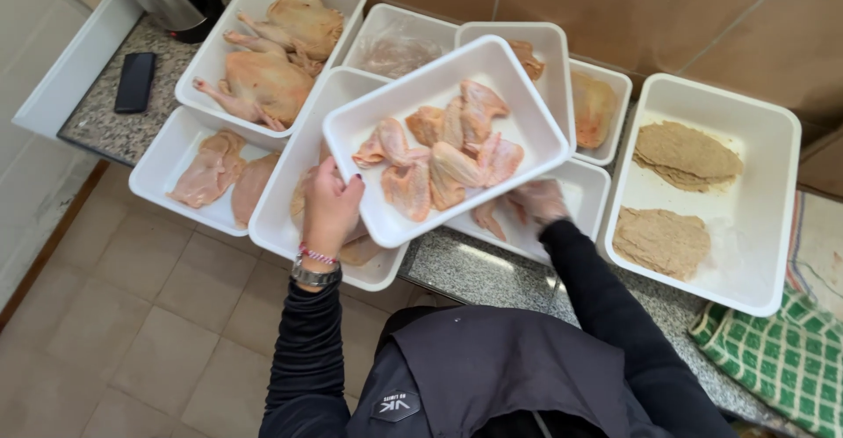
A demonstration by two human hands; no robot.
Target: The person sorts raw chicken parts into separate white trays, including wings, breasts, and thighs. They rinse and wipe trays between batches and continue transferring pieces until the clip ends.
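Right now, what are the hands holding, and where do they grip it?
The left hand grips the white tray of chicken wings at its near corner; the right hand reaches beneath it.

This looks like a kitchen or a butcher's work room. A speckled stone surface [474, 267] holds many white trays [755, 253] of raw chicken [263, 82] and breaded cutlets [685, 152]. Tiles cover the floor [149, 315] and wall [702, 7].

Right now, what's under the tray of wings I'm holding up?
Under the wing tray sit two more white trays: one on the left with pale meat, one on the right where the right hand reaches. Most of their contents are covered.
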